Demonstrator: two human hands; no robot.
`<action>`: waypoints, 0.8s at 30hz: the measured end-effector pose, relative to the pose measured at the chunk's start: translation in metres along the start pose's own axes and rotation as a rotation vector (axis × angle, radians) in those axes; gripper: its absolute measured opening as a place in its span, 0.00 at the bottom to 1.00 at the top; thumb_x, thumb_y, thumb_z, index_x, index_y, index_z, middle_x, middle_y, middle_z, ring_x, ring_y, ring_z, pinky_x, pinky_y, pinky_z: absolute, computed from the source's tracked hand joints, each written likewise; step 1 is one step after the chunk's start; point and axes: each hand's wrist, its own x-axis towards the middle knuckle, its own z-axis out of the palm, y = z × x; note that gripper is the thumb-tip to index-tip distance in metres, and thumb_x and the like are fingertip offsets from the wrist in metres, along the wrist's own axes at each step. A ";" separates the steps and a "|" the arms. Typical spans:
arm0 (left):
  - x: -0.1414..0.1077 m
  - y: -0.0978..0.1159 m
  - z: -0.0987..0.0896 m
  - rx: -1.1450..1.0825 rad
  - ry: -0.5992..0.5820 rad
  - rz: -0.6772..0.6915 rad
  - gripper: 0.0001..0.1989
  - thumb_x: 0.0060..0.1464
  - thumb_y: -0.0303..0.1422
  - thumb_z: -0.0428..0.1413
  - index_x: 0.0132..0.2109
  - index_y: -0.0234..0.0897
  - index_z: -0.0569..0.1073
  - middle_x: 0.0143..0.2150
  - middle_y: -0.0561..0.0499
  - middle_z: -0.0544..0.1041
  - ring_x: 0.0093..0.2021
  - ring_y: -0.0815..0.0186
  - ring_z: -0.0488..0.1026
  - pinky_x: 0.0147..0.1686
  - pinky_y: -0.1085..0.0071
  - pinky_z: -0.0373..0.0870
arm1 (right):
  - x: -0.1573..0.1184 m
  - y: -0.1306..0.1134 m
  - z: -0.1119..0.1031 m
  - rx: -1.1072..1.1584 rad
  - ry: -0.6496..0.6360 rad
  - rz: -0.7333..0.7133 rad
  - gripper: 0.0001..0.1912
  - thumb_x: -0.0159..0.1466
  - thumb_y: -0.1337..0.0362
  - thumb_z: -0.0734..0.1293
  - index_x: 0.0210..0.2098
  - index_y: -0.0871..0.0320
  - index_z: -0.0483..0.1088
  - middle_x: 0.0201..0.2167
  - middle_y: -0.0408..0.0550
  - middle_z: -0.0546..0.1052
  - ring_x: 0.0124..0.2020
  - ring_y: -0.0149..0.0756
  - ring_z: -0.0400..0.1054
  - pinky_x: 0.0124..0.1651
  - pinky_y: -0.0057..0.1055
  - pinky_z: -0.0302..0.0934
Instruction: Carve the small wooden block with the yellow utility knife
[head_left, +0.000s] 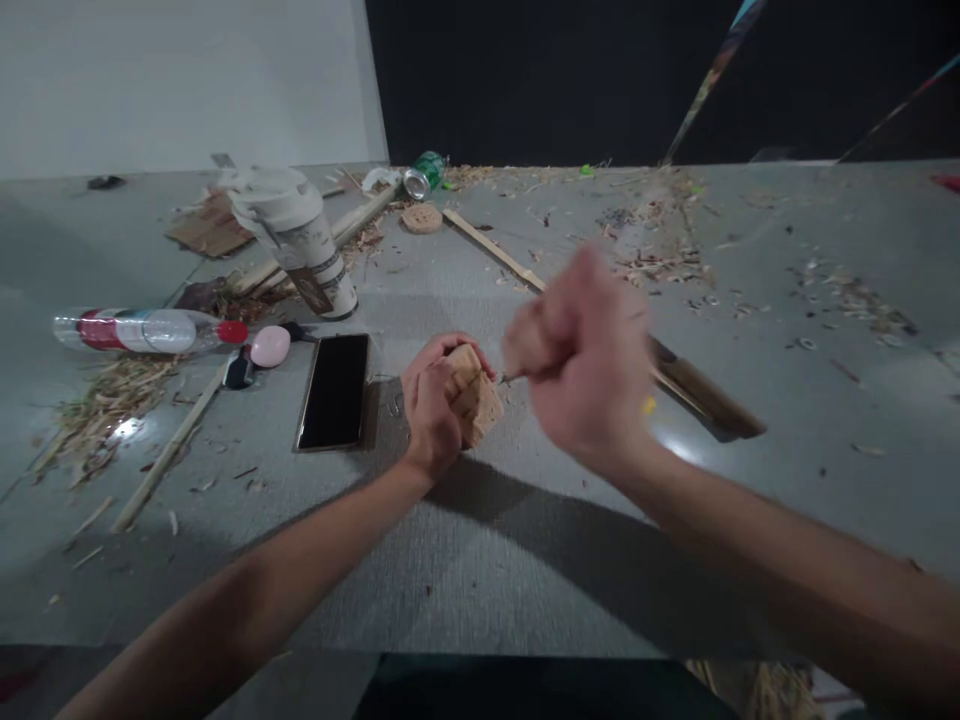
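My left hand (436, 405) is wrapped round a light wooden block (480, 405) with carved, grooved faces, keeping it tilted just above or on the grey table. To the right of the block is my right hand (577, 350), closed in a fist and smeared by motion. A thin pointed tool (508, 378) pokes out of that fist toward the block, its tip apart from the wood or barely near it. The fist hides the rest of the tool. Behind my right wrist lies a knife-like tool with a brown wooden handle (709, 395), partly covered.
A black phone (335, 392) lies left of my left hand. Beyond it are a plastic bottle (150, 330), a pink rounded object (271, 347) and a tall white cup (300, 240). A green can (424, 176), a wooden disc (421, 218), a bamboo strip (491, 248) and scattered shavings lie farther back.
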 end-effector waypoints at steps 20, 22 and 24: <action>-0.001 0.003 0.003 0.086 0.020 0.020 0.14 0.63 0.40 0.49 0.37 0.40 0.77 0.34 0.47 0.78 0.34 0.59 0.75 0.35 0.65 0.73 | -0.005 0.010 -0.008 -0.003 0.022 -0.002 0.33 0.70 0.48 0.71 0.16 0.52 0.56 0.15 0.35 0.51 0.18 0.29 0.44 0.24 0.35 0.40; 0.000 0.002 0.003 0.088 0.024 0.026 0.14 0.62 0.40 0.50 0.37 0.40 0.76 0.34 0.47 0.78 0.35 0.59 0.75 0.35 0.64 0.74 | -0.007 0.014 -0.009 -0.048 -0.010 0.057 0.34 0.70 0.47 0.71 0.14 0.53 0.56 0.14 0.35 0.51 0.18 0.28 0.44 0.25 0.35 0.42; 0.000 0.001 0.003 0.074 0.007 0.015 0.13 0.62 0.39 0.50 0.37 0.39 0.77 0.33 0.47 0.78 0.32 0.60 0.74 0.33 0.65 0.73 | -0.007 0.013 -0.009 -0.053 -0.015 0.063 0.33 0.69 0.48 0.72 0.15 0.53 0.56 0.15 0.34 0.50 0.18 0.28 0.43 0.24 0.34 0.42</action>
